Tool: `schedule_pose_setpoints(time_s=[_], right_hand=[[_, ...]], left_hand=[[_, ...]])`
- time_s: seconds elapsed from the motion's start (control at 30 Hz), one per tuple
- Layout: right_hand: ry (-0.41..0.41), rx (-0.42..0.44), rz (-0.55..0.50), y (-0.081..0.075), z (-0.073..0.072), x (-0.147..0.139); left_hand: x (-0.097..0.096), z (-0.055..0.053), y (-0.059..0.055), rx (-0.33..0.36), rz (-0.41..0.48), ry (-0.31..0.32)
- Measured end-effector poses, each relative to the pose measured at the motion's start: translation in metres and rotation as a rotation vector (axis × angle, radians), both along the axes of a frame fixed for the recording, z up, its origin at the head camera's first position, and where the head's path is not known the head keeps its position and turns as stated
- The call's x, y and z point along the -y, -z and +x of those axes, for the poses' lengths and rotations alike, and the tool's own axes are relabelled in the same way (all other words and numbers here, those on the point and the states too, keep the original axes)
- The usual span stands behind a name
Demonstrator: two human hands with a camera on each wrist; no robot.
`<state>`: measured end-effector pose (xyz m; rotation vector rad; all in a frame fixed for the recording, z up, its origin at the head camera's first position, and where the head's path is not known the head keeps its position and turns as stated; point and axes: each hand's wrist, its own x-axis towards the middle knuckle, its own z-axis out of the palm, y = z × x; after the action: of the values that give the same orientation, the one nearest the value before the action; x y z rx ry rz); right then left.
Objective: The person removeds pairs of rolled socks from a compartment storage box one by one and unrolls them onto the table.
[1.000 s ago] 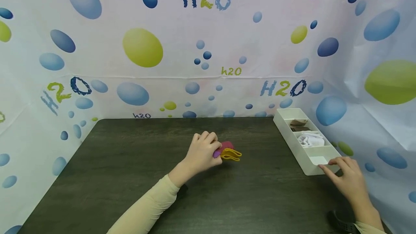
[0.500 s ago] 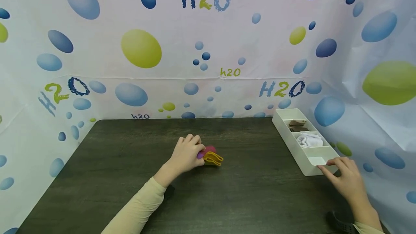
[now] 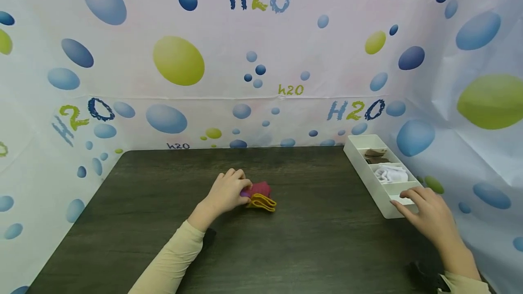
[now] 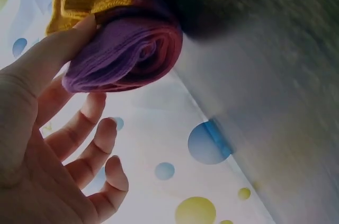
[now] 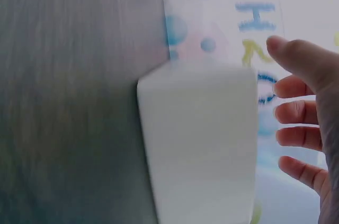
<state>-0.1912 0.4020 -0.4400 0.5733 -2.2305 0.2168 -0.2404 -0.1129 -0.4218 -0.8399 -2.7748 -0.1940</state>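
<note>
A rolled pair of socks [image 3: 260, 189], maroon and purple with yellow cuffs, is over the middle of the table. My left hand [image 3: 226, 193] pinches its near-left end; in the left wrist view the thumb lies on the rolled socks [image 4: 130, 54], the other fingers loosely curled below. At the right, my right hand [image 3: 429, 214] hovers by the front end of a white divided box [image 3: 365, 179], thumb and fingers spread with nothing between them. In the right wrist view the fingers stand apart from the box wall [image 5: 201, 144].
The box's front compartment shows a bare bottom; its middle one holds folded white cloth [image 3: 391, 174], the back one folded brown cloth [image 3: 376, 153]. A dark wooden table [image 3: 318, 244] lies under everything, with a bubble-printed sheet [image 3: 229, 31] behind and at both sides.
My left hand has moved left with the socks, which now sit lower. My right hand has let go of the box's front edge and lifted slightly leftward.
</note>
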Motion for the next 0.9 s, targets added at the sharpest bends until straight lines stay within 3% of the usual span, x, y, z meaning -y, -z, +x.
schedule_pose_setpoints(time_s=[0.17,0.43,0.9], right_hand=[[-0.119,-0.083,0.086,-0.012,-0.015,0.025],[-0.193,-0.038,0.144,-0.016,-0.034,0.072],[-0.366,0.048,0.176,-0.005,-0.052,0.145]], left_hand=[[0.002,0.0,-0.003,0.047,0.016,0.003],[0.005,0.0,-0.009,0.111,0.036,0.003],[0.006,-0.003,-0.007,0.111,0.027,-0.034]])
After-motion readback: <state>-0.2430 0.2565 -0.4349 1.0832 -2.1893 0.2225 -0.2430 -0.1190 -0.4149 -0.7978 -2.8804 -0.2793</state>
